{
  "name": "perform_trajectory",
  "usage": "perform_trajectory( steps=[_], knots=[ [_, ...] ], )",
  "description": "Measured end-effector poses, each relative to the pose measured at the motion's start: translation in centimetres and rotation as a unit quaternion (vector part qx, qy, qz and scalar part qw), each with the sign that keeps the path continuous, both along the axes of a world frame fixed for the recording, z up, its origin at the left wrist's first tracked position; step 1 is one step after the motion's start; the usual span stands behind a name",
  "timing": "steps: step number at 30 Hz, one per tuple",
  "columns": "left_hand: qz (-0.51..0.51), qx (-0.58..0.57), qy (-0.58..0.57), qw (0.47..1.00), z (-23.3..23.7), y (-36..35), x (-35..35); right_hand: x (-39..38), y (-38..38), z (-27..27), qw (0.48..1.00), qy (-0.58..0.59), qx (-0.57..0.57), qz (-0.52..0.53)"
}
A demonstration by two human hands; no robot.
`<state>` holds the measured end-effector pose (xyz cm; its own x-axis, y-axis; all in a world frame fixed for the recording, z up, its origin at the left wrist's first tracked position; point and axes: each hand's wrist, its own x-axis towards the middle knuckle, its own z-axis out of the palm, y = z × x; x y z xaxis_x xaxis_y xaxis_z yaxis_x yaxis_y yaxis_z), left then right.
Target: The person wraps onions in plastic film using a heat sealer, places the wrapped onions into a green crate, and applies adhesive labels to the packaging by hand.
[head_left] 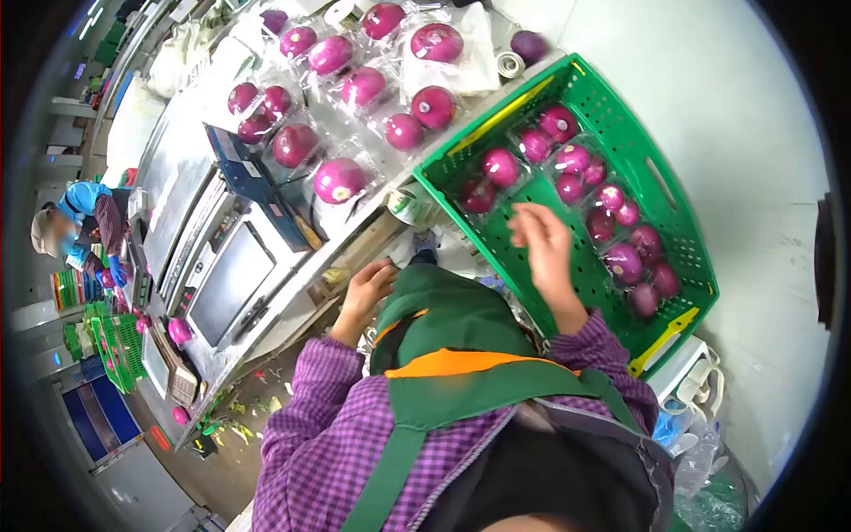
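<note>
My right hand is over the green plastic crate, with loosely bent fingers and nothing visible in them. Inside the crate, clear-wrapped packs of red onions line the far and right sides. A nearer wrapped pair of onions lies just beyond my fingertips. My left hand is beside my green apron near the bench edge, its fingers slightly bent and holding nothing I can see. More red onions sit on the bench in clear plastic wrap, some singly and some grouped.
A wrapping machine stands on the bench at the left. A tape roll and a dark purple vegetable are at the back. Another person works far left beside a green basket. Vegetable scraps litter the floor.
</note>
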<state>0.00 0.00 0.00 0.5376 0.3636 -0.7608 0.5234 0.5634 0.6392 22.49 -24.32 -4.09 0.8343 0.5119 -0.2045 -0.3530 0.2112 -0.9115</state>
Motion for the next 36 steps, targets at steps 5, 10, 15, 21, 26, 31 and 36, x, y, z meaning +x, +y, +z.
perform_trajectory(
  steps=[5, 10, 15, 21, 26, 31, 36],
  knots=[
    [0.143, -0.039, 0.008, 0.989, -4.2, -3.2, -14.0, -5.5, 7.3, 14.5, 0.964, -0.104, -0.007, 0.246],
    [0.259, -0.01, 0.085, 0.962, -5.3, -5.1, -21.3, -8.8, 9.1, 10.0, 0.903, -0.237, -0.042, 0.356],
    [0.082, 0.123, 0.176, 0.973, -4.9, -3.1, -20.7, -10.1, 8.0, 8.8, 0.865, -0.32, -0.105, 0.371],
    [-0.015, 0.083, 0.183, 0.98, -4.9, 2.7, -16.9, -13.1, 10.5, 6.5, 0.888, -0.273, -0.17, 0.328],
    [-0.001, -0.007, 0.055, 0.998, -5.7, 9.4, -17.9, -17.8, 17.2, 6.9, 0.885, -0.239, -0.207, 0.341],
    [-0.023, -0.052, -0.001, 0.998, -4.1, 15.3, -22.1, -18.8, 23.7, 7.5, 0.886, -0.275, -0.209, 0.311],
    [-0.069, 0.017, 0.04, 0.997, -4.5, 17.1, -28.2, -16.7, 27.0, 7.9, 0.924, -0.217, -0.188, 0.252]
  ],
)
